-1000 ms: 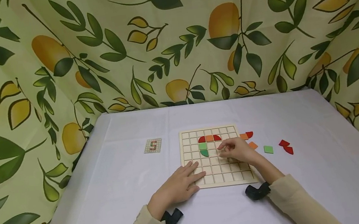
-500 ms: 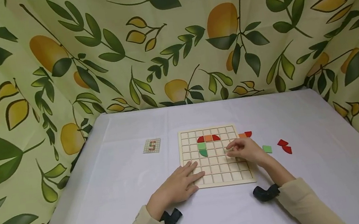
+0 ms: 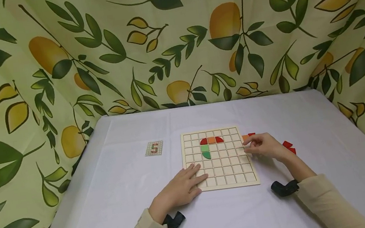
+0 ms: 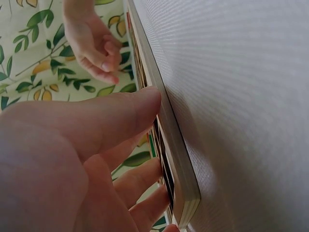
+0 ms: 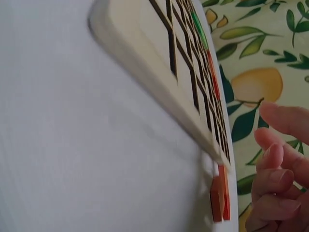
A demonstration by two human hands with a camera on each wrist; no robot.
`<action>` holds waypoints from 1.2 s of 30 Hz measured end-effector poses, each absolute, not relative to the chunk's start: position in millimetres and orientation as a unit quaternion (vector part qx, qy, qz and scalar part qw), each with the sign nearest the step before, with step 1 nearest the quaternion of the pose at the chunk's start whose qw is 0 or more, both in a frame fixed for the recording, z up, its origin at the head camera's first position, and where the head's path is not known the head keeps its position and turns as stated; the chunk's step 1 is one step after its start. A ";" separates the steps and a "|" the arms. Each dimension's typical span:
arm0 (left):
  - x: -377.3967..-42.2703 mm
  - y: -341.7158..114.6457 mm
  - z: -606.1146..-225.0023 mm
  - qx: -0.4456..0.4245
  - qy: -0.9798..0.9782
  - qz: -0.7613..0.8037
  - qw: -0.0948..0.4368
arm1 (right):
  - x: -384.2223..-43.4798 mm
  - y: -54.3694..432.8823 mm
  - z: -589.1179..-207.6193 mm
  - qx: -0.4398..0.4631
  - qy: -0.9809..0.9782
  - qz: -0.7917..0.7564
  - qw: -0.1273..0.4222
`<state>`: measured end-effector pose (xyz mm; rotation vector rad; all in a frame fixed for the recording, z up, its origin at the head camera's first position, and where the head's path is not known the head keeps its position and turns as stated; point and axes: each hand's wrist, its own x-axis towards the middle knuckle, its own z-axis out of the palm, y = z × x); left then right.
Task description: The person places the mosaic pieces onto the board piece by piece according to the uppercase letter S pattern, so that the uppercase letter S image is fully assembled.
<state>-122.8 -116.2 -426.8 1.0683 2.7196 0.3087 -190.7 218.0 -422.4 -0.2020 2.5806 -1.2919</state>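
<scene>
A wooden grid board [image 3: 223,171] lies on the table, bearing a red quarter-round [image 3: 204,141], an orange square [image 3: 211,140], another red quarter-round, a light green square [image 3: 205,148] and a dark green quarter-round [image 3: 207,155]. My left hand [image 3: 179,190] rests on its lower left corner, fingers spread; the left wrist view has the thumb at the board's edge. Over the right edge hovers my right hand [image 3: 265,145], thumb and index finger apart with nothing between them. Beneath it lie orange pieces [image 5: 216,198], seen in the right wrist view; the loose green square is hidden behind that hand.
Left of the board lies a small pattern card [image 3: 154,148] showing an S shape on a grid. Red pieces [image 3: 287,144] lie to the right, partly behind the right hand. A white cloth [image 3: 126,184] covers the table, and a leaf-print curtain [image 3: 148,68] hangs behind.
My right hand has moved right, from above the board's middle to its right edge and the loose pieces, covering the green square. The left hand has stayed in place.
</scene>
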 end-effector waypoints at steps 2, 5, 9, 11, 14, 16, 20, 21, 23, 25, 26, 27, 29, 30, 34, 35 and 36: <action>-123.0 -116.1 -427.4 0.361 0.921 0.104 0.104 | -193.0 225.2 -421.5 -0.084 0.885 -0.439 0.129; -123.1 -116.3 -428.3 0.361 0.921 0.101 0.105 | -197.5 235.1 -420.9 -0.108 0.888 -0.426 0.137; -123.2 -115.9 -428.4 0.360 0.922 0.100 0.104 | -203.9 245.6 -421.2 -0.140 0.888 -0.412 0.150; -123.0 -115.7 -427.9 0.360 0.922 0.101 0.103 | -206.5 249.2 -421.4 -0.149 0.889 -0.404 0.155; -122.7 -115.7 -427.5 0.360 0.921 0.102 0.105 | -209.6 253.1 -420.9 -0.146 0.894 -0.391 0.165; -122.6 -115.8 -427.6 0.359 0.922 0.102 0.106 | -211.2 255.6 -420.9 -0.144 0.897 -0.382 0.167; -122.8 -116.2 -428.7 0.358 0.922 0.100 0.107 | -214.8 263.7 -423.2 -0.147 0.902 -0.370 0.166; -123.0 -116.2 -429.1 0.358 0.922 0.099 0.106 | -215.9 265.9 -424.4 -0.148 0.902 -0.371 0.166; -123.4 -116.2 -429.4 0.359 0.922 0.098 0.104 | -217.6 269.8 -425.8 -0.145 0.900 -0.374 0.170; -123.6 -116.0 -429.2 0.360 0.922 0.097 0.103 | -219.2 271.8 -426.7 -0.145 0.898 -0.377 0.173; -123.7 -115.8 -429.0 0.359 0.922 0.097 0.104 | -220.0 272.3 -427.2 -0.145 0.897 -0.380 0.175; -123.7 -115.8 -428.7 0.359 0.922 0.098 0.104 | -221.0 272.5 -428.0 -0.143 0.897 -0.380 0.176; -123.4 -115.7 -427.5 0.358 0.922 0.100 0.106 | -222.2 271.9 -428.3 -0.146 0.896 -0.379 0.179; -123.2 -115.8 -427.0 0.358 0.922 0.103 0.108 | -222.8 271.5 -428.9 -0.147 0.896 -0.378 0.181; -122.6 -115.8 -426.3 0.359 0.920 0.111 0.112 | -224.7 269.9 -431.3 -0.144 0.897 -0.375 0.185; -122.6 -115.8 -426.5 0.359 0.920 0.112 0.112 | -225.2 269.7 -432.0 -0.144 0.897 -0.374 0.185; -122.6 -115.9 -427.0 0.358 0.920 0.112 0.114 | -225.6 269.4 -432.5 -0.144 0.898 -0.373 0.184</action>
